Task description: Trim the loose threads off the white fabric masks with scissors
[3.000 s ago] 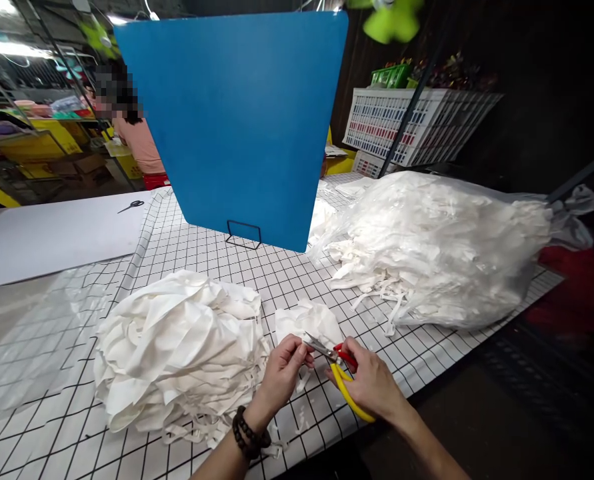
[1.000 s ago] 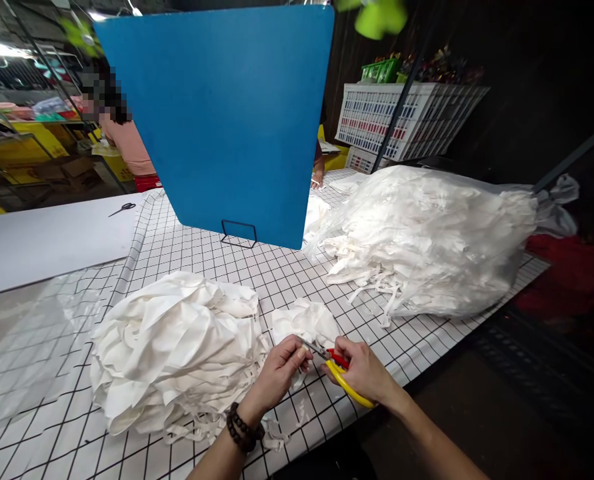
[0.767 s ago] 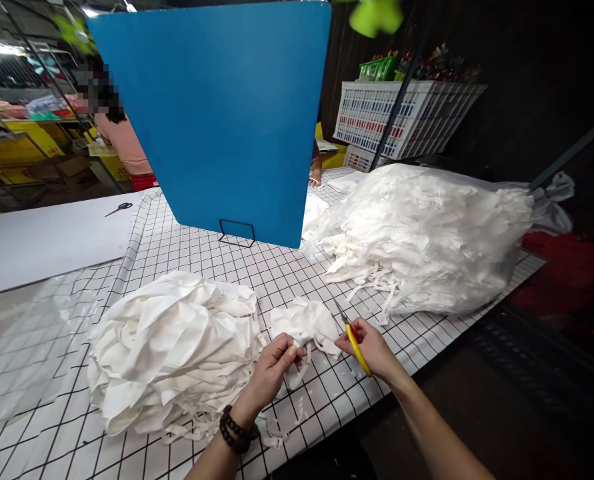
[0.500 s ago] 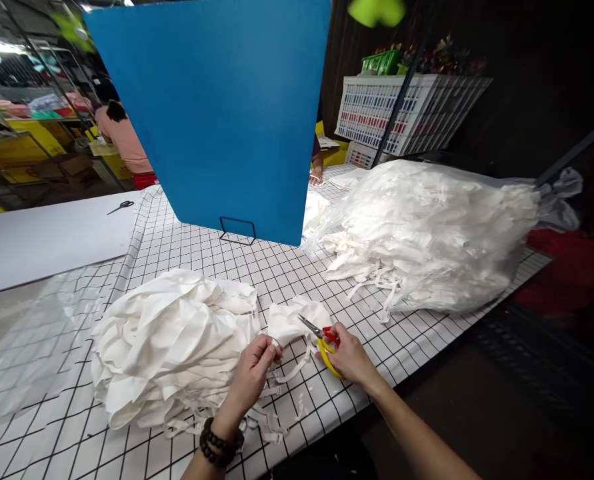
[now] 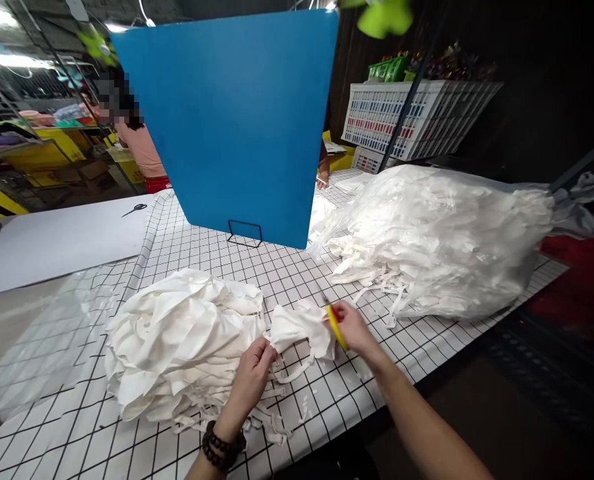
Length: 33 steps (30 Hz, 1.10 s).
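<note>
My left hand pinches the left edge of a small white fabric piece, right beside a big heap of white fabric pieces. My right hand is closed round yellow-handled scissors and also grips the piece's right edge, so the cloth hangs stretched between both hands just above the table. The scissor blades are mostly hidden behind the cloth. A white strap dangles under the piece. My left wrist wears a dark bead bracelet.
The table has a black-grid white cover. A clear bag stuffed with white fabric lies at right. A blue divider board stands behind. Black scissors lie on a white sheet far left. A person works beyond; white crates stand back right.
The scissors were snipping at the piece between my hands. My left hand then shifted left toward the heap, and my right hand rose to grip the piece's right edge, stretching it.
</note>
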Motion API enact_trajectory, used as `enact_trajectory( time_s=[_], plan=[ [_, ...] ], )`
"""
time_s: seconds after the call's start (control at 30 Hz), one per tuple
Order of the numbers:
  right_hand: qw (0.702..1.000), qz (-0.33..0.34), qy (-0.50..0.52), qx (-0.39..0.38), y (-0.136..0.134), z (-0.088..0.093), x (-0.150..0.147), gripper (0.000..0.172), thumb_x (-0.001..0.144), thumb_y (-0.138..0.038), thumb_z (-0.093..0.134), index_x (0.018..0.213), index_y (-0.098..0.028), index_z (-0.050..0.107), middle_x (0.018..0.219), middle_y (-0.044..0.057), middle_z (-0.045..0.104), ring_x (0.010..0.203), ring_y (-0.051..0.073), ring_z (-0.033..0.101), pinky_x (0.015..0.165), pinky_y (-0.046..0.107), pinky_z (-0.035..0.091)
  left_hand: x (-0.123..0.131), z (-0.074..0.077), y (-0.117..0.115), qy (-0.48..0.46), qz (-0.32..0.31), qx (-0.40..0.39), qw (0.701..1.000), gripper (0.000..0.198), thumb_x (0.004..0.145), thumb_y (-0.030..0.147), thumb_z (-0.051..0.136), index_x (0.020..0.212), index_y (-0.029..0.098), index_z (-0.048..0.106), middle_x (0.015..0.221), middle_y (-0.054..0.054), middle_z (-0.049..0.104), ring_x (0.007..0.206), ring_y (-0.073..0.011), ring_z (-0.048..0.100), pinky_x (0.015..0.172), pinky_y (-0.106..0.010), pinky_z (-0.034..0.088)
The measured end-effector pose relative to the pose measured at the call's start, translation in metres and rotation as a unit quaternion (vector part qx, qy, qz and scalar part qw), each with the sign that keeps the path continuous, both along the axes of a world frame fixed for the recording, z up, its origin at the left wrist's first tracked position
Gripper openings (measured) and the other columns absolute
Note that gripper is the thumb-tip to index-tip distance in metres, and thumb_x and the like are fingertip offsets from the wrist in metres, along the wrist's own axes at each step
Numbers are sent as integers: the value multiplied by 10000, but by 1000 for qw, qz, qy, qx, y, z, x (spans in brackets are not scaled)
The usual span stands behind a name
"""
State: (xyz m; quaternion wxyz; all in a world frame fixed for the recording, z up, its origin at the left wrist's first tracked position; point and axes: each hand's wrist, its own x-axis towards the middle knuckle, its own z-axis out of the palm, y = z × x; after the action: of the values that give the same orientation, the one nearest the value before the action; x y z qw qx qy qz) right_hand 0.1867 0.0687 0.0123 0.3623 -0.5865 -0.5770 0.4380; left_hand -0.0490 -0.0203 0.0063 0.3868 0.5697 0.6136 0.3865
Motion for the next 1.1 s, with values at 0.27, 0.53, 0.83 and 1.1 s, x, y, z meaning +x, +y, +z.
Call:
enact_trajectory(
  time_s=[0.27,0.53,0.83,1.1],
  plan=[
    [982,-187,18,21,-4,33,131,496,553,-507,774,795,-242,432,689,-42,563,491,139,566,496,295,478,9,11,9,26,77,38,996,329,941,394,402,668,217,443,632,23,475,630,-173,465,611,-269,344],
    [993,-112,-48,-4,-18,1,89,243,645,-306,728,769,-243,529,792,8,684,679,195,636,572,287,476,24,20,39,54,85,80,992,328,939,424,402,681,224,423,632,25,481,656,-176,487,634,-271,367],
    [1000,-2,14,14,22,-19,6,322,599,-306,768,732,-219,488,769,-19,643,718,173,587,638,283,471,14,29,54,135,106,103,980,339,947,399,370,658,227,411,633,6,495,638,-182,491,631,-288,395],
    [991,11,133,-13,5,7,32,479,581,-448,832,780,-218,463,714,-47,577,576,122,543,544,263,467,26,65,36,233,128,126,956,254,830,374,568,941,157,639,1314,-198,485,1112,-377,490,856,-466,424]
  ],
)
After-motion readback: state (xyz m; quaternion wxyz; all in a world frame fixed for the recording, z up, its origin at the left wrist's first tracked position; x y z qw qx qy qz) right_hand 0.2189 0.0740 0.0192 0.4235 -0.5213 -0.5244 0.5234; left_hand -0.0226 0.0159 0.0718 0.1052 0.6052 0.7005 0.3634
